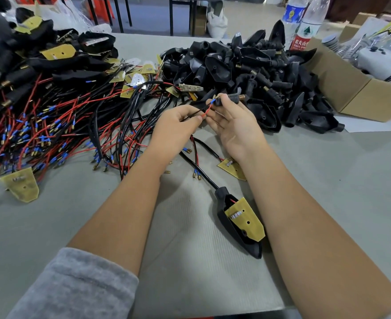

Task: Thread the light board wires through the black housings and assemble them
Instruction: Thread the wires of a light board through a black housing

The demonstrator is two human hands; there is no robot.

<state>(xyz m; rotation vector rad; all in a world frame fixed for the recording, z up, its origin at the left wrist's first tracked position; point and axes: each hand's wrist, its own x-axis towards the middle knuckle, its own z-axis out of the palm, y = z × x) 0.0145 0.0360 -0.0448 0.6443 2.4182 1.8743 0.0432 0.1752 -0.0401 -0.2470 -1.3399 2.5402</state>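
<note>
While both forearms reach over the grey surface, the left hand pinches a thin red wire between thumb and fingertips, and the right hand curls its fingers round one black housing, whose brass-threaded stem points right. The wire's blue-sleeved tip sits at the housing's opening. One assembled housing, with a yellow light board seated in it and a black cable leaving its neck, lies between the forearms. One loose board lies just beside the right wrist, another near the left edge. Too many to count, wired boards sprawl at left and empty housings are heaped behind the hands. Two plastic bottles stand beside an open cardboard box.
</note>
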